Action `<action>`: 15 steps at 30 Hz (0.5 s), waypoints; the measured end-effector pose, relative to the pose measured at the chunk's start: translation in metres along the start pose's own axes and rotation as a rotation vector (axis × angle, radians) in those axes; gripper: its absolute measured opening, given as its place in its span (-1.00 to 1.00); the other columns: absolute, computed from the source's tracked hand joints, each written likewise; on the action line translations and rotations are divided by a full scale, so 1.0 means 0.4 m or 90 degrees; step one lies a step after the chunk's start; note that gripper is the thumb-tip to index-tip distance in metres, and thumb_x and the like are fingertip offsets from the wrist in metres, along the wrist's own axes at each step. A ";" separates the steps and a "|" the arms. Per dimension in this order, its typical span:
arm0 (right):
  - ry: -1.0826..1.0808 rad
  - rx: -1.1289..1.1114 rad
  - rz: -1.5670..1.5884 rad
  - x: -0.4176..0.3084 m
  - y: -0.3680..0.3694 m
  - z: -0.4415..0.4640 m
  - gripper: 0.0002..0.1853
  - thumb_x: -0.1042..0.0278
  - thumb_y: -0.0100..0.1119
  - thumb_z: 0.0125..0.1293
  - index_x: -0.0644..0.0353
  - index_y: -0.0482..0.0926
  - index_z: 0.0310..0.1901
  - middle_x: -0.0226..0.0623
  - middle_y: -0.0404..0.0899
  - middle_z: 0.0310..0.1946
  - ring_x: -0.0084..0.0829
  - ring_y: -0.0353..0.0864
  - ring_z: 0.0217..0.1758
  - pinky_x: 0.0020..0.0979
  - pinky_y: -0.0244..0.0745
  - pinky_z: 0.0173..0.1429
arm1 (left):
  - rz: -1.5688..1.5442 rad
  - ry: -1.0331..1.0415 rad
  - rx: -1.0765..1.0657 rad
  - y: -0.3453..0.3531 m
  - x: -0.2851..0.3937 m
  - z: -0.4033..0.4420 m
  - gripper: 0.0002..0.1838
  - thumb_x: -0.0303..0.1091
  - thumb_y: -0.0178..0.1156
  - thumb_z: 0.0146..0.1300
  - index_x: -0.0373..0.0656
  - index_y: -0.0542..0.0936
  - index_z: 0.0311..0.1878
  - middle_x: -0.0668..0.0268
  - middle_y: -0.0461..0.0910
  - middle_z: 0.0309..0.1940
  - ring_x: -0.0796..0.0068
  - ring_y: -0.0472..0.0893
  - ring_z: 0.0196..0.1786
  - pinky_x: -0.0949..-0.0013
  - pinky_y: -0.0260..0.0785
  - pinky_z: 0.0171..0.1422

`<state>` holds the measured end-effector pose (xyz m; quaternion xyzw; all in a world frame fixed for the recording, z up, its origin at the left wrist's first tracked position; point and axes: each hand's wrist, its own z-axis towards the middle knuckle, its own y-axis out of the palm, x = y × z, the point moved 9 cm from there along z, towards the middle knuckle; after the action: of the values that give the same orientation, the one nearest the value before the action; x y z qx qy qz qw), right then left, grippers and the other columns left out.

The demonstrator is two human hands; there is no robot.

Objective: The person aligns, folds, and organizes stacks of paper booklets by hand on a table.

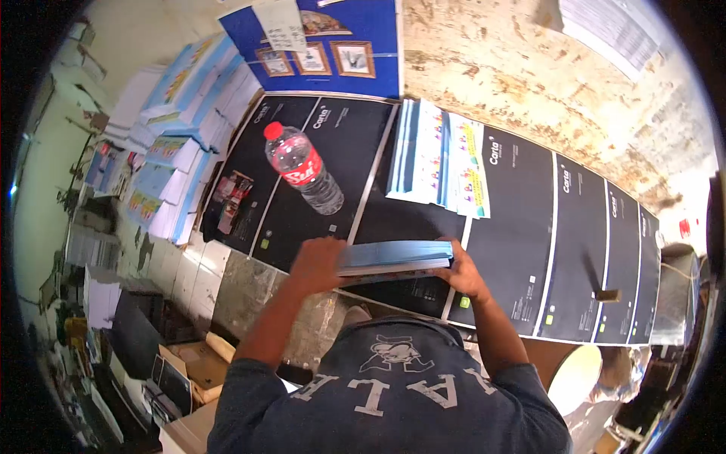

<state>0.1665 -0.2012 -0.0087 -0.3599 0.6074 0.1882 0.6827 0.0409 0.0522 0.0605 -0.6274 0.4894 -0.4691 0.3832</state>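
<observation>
A stack of paper booklets [395,258], light blue and white at its edges, is held on edge over the near side of the black table. My left hand [317,265] grips its left end, slightly blurred. At the right end my right hand [463,270] has its fingers wrapped round the stack. Beyond it on the table lie colourful printed booklets [431,155] in overlapping piles. A clear plastic bottle [304,168] with a red cap and red label is to the left of them.
The black table [514,250] has white stripes. Small dark printed packets [232,200] lie at its left end, a small block [607,295] at its right. Tall paper stacks [181,98] stand at the left. A blue picture board [325,79] leans behind. An open cardboard box [198,365] is lower left.
</observation>
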 end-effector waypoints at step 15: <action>0.239 0.164 -0.194 0.043 0.021 0.000 -0.25 0.31 0.46 0.19 0.24 0.36 0.40 0.08 0.70 0.03 -0.06 0.70 0.16 -0.16 0.55 0.21 | -0.541 -0.297 0.343 0.230 -0.224 -0.064 -0.35 -0.49 0.48 0.15 -0.25 0.46 0.31 0.12 0.66 -0.01 0.25 0.64 0.13 0.15 0.51 0.19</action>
<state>0.1639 -0.1989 -0.0274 -0.3861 0.6812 -0.0653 0.6185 -0.0144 0.1182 -0.0384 -0.7368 -0.0417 -0.5397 0.4051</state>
